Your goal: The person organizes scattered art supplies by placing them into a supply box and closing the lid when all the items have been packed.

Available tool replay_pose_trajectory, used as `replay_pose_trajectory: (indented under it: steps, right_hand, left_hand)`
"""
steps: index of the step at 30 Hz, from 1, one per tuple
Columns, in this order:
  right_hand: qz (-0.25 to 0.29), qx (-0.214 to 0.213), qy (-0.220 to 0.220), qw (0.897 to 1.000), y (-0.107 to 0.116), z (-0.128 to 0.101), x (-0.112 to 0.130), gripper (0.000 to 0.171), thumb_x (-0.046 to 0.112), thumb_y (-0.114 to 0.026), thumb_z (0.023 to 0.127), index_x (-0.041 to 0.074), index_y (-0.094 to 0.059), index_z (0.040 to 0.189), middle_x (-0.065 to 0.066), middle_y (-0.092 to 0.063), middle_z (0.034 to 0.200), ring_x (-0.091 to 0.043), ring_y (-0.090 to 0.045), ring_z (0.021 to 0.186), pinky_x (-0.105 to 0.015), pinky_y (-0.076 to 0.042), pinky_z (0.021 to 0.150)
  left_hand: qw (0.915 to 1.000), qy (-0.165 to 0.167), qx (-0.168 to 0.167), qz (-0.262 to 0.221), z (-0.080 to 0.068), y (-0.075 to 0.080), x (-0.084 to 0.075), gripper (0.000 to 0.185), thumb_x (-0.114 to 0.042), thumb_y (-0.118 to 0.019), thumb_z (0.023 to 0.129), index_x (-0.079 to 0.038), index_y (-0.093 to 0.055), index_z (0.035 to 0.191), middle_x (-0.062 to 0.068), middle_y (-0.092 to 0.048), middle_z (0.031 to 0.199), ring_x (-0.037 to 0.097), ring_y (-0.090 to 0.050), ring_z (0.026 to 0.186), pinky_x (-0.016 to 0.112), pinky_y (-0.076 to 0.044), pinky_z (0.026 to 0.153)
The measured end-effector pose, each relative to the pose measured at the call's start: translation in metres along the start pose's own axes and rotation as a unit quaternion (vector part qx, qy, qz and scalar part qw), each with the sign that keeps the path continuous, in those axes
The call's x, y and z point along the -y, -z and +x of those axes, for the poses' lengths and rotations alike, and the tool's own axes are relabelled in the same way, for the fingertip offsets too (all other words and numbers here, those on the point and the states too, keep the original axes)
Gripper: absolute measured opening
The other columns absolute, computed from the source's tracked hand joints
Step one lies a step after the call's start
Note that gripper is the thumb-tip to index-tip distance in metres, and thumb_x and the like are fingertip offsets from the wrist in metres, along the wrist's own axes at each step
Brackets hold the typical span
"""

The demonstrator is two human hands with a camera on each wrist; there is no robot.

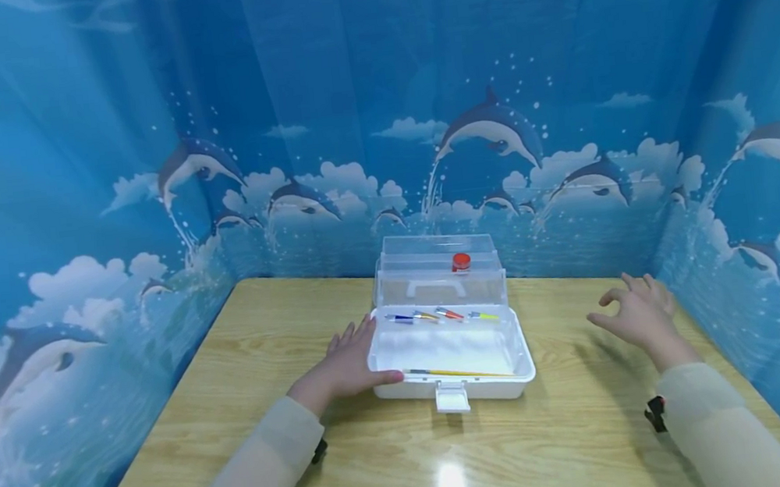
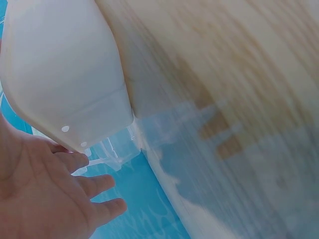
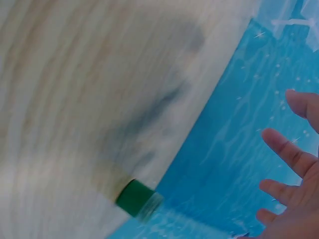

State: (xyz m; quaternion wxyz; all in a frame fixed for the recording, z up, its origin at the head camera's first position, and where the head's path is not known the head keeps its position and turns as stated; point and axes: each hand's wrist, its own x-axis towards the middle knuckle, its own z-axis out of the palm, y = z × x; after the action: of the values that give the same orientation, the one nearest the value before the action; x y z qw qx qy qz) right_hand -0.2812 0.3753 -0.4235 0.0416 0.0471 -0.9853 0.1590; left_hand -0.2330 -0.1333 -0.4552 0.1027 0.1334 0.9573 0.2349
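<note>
A white storage box (image 1: 447,392) stands with its clear lid (image 1: 438,247) raised at the back. My left hand (image 1: 348,361) rests against the box's left end, thumb over the front left corner and the other fingers straight along the outside. In the left wrist view, those fingers spread beside the white wall. Inside the box, a long yellow paintbrush (image 1: 459,373) lies along the front, its tip by my thumb. My right hand (image 1: 640,315) is held over the table's right side, fingers spread and holding nothing. A jar with a green lid (image 3: 135,198) is near it in the right wrist view.
Several short coloured pens or brushes (image 1: 449,314) lie along the back of the box. A red-capped jar (image 1: 461,262) shows through the clear lid. The open latch (image 1: 452,397) hangs at the front. Blue dolphin curtains (image 1: 318,86) enclose the wooden table (image 1: 276,309).
</note>
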Motion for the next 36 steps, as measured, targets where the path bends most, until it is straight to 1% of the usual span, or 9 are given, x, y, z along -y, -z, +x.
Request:
replay_pose_trajectory:
  steps: [5, 8, 14, 17, 20, 25, 29, 32, 36]
  right_hand:
    - [-0.015, 0.002, -0.017, 1.000, -0.003, -0.005, -0.016, 0.064, 0.056, -0.068, 0.088, -0.002, -0.066, 0.116, -0.041, -0.019, 0.152, -0.064, -0.002, 0.139, -0.085, -0.004, 0.097]
    - [-0.014, 0.009, -0.031, 0.999, -0.004, -0.008, -0.024, 0.066, 0.057, -0.067, 0.088, -0.002, -0.064, 0.118, -0.041, -0.017, 0.152, -0.065, -0.001, 0.138, -0.085, -0.006, 0.096]
    - [-0.005, 0.026, -0.046, 0.999, -0.001, -0.010, -0.040, 0.068, 0.053, -0.069, 0.087, -0.005, -0.061, 0.121, -0.044, -0.012, 0.151, -0.068, 0.008, 0.136, -0.085, -0.001, 0.096]
    - [-0.009, 0.031, -0.044, 0.999, 0.000, -0.009, -0.046, 0.069, 0.052, -0.071, 0.086, -0.007, -0.061, 0.121, -0.045, -0.011, 0.150, -0.069, 0.009, 0.135, -0.085, 0.002, 0.096]
    - [-0.015, 0.034, -0.039, 0.999, 0.000, -0.008, -0.052, 0.067, 0.046, -0.074, 0.085, -0.008, -0.061, 0.120, -0.046, -0.010, 0.150, -0.069, 0.011, 0.135, -0.085, 0.005, 0.096]
    - [-0.043, 0.046, -0.035, 0.997, 0.004, -0.006, -0.058, 0.064, 0.042, -0.076, 0.084, -0.009, -0.063, 0.121, -0.047, -0.010, 0.148, -0.070, 0.012, 0.134, -0.084, 0.010, 0.097]
    - [-0.068, 0.058, -0.028, 0.996, 0.010, -0.003, -0.058, 0.062, 0.038, -0.078, 0.084, -0.008, -0.063, 0.123, -0.047, -0.011, 0.148, -0.069, 0.012, 0.134, -0.081, 0.016, 0.098]
    - [-0.089, 0.070, -0.019, 0.993, 0.015, -0.003, -0.056, 0.059, 0.033, -0.079, 0.084, -0.008, -0.063, 0.124, -0.047, -0.013, 0.147, -0.068, 0.012, 0.135, -0.080, 0.017, 0.099]
    - [-0.115, 0.082, -0.007, 0.990, 0.017, -0.003, -0.056, 0.052, 0.023, -0.078, 0.084, -0.008, -0.064, 0.122, -0.048, -0.015, 0.145, -0.068, 0.010, 0.135, -0.080, 0.014, 0.100]
  left_hand:
    - [1.0000, -0.003, 0.003, -0.003, -0.001, 0.001, -0.001, 0.125, -0.082, -0.062, 0.074, -0.014, -0.004, 0.162, 0.006, -0.001, 0.167, 0.038, -0.001, 0.152, 0.056, 0.001, 0.121]
    - [1.0000, -0.004, 0.004, -0.002, -0.001, 0.001, -0.001, 0.124, -0.081, -0.063, 0.076, -0.014, -0.004, 0.162, 0.006, -0.001, 0.167, 0.038, -0.001, 0.152, 0.056, 0.001, 0.121]
    - [1.0000, -0.004, 0.005, -0.002, -0.001, 0.002, -0.002, 0.122, -0.078, -0.064, 0.078, -0.013, -0.004, 0.162, 0.006, 0.000, 0.167, 0.038, 0.000, 0.152, 0.055, 0.002, 0.121]
    - [1.0000, -0.004, 0.004, 0.001, 0.000, 0.002, -0.001, 0.122, -0.079, -0.063, 0.077, -0.013, -0.004, 0.162, 0.006, 0.000, 0.167, 0.038, -0.001, 0.152, 0.055, 0.002, 0.121]
    - [1.0000, -0.003, 0.004, 0.002, 0.000, 0.001, -0.001, 0.122, -0.079, -0.063, 0.077, -0.013, -0.004, 0.162, 0.006, 0.000, 0.167, 0.038, -0.001, 0.152, 0.055, 0.001, 0.121]
    - [1.0000, -0.002, 0.003, 0.000, 0.000, 0.000, -0.001, 0.122, -0.078, -0.064, 0.077, -0.013, -0.005, 0.162, 0.006, -0.001, 0.167, 0.038, -0.001, 0.152, 0.056, 0.001, 0.121]
    - [1.0000, 0.001, 0.003, -0.003, -0.002, 0.002, -0.002, 0.123, -0.079, -0.064, 0.076, -0.014, -0.005, 0.162, 0.005, -0.001, 0.168, 0.037, -0.001, 0.153, 0.055, 0.001, 0.121]
    - [1.0000, 0.002, 0.001, -0.002, -0.001, 0.002, -0.001, 0.122, -0.078, -0.064, 0.077, -0.013, -0.005, 0.162, 0.006, -0.001, 0.168, 0.038, -0.001, 0.153, 0.055, 0.001, 0.121]
    - [1.0000, -0.001, 0.002, -0.002, -0.001, 0.002, -0.001, 0.121, -0.077, -0.064, 0.078, -0.013, -0.005, 0.162, 0.007, -0.001, 0.168, 0.038, -0.001, 0.152, 0.057, 0.001, 0.121]
